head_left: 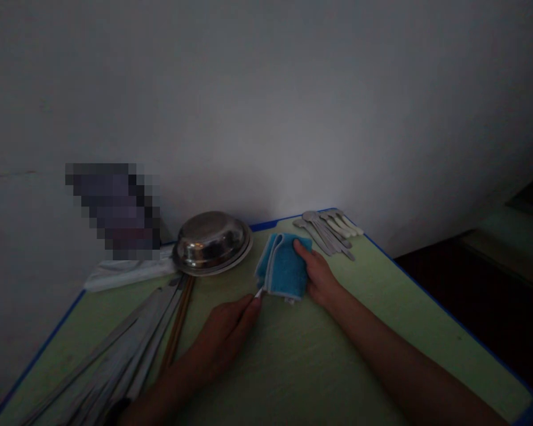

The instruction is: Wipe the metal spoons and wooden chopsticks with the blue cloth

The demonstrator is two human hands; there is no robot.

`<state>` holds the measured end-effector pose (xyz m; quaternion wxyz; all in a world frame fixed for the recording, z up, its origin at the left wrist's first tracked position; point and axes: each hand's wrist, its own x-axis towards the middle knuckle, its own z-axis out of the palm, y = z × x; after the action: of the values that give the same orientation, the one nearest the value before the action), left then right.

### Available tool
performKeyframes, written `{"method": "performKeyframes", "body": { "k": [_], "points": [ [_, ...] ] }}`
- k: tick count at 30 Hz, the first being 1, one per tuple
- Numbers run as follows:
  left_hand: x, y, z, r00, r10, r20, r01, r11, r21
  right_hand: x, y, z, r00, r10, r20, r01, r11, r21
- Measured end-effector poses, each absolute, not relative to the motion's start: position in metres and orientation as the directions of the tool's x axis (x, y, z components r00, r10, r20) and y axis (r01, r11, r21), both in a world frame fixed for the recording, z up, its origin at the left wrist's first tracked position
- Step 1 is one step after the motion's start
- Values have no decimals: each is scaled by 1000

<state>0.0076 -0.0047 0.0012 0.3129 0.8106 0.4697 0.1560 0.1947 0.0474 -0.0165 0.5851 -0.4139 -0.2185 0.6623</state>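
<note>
A folded blue cloth [288,266] with a pale edge is gripped in my right hand [322,275], thumb pressed on its upper right side. Closed near the cloth's lower left corner, my left hand [231,322] pinches a thin, pale utensil handle [259,293]. The handle's far end is hidden at the cloth, so its kind does not show. Both hands are above the green tabletop [293,361]. Just beyond my right hand lies a group of spoons and forks [324,231], some with cream handles.
An upturned metal bowl [213,239] rests on a plate against the wall. Brown chopsticks [177,319] and several long greyish strips [128,343] lie at the left. A white packet [128,272] is behind them, near a blurred-out object [119,210]. Blue edging [448,316] borders the table.
</note>
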Motion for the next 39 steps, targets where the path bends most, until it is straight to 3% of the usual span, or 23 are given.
{"method": "performKeyframes", "body": {
  "k": [10,15,25,31,39],
  "points": [
    [6,-6,2,597,802,-13,622,-453,638,191,44,-18,64,966,-250,-549,-175,-817],
    [6,-6,2,677,736,2,608,-562,561,188,44,-17,141,956,-257,-538,-144,-831],
    [9,-6,1,669,743,-13,630,-558,541,188,46,-23,214,960,-182,-408,-82,-909],
    [8,-6,2,650,759,-35,628,-510,588,188,45,-19,125,967,-221,-499,-132,-857],
    [8,-6,-1,646,763,-8,632,-530,566,187,45,-23,90,984,-157,-526,-87,-846]
  ]
}}
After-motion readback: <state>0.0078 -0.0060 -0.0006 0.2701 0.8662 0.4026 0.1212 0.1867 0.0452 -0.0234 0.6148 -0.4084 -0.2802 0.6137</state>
